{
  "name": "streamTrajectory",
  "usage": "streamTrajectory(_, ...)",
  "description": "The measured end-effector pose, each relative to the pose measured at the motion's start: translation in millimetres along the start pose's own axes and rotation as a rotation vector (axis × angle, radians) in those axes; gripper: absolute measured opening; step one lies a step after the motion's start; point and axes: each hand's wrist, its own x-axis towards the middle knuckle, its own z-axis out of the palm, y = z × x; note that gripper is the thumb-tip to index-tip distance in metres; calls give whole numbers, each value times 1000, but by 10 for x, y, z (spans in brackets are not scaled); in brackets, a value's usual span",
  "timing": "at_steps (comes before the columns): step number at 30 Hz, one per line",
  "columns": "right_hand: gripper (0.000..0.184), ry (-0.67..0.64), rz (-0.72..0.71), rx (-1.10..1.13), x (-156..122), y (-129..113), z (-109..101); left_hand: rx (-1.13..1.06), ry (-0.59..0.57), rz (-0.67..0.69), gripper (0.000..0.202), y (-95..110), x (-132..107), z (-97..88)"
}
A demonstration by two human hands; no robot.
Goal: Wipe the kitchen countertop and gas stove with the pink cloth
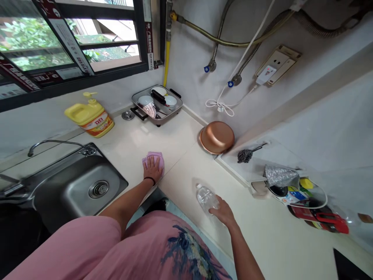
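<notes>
My left hand (152,168) lies flat with its fingers spread on a pinkish-purple cloth (157,156), pressing it to the pale countertop. A dark band circles that wrist. Over the counter to the right, my right hand (224,212) is closed around the base end of a clear plastic bottle (206,196). The bottle is tilted, its cap end pointing away from me. Whether it touches the counter I cannot tell.
A steel sink (70,194) with a faucet (58,143) is at left, behind it a yellow detergent jug (91,116). An electric pan (175,112) holding bowls stands in the corner. Right of it sit a copper-coloured pot (218,137) and a hanging scrubber (244,156).
</notes>
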Motion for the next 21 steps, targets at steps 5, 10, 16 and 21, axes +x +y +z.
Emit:
streamTrajectory(5, 82, 146, 94, 299, -312, 424, -23, 37, 18, -7, 72, 7, 11, -14)
streamTrajectory(10, 88, 484, 196, 508, -669, 949, 31, 45, 27, -60, 72, 213, -57, 33)
streamTrajectory(16, 99, 941, 306, 728, -936, 1456, 128, 42, -62, 217, 70, 855, -496, 273)
streamTrajectory(21, 99, 1039, 351, 521, -1110, 1619, 272, 40, -196, 566, 70, 1643, -1043, 638)
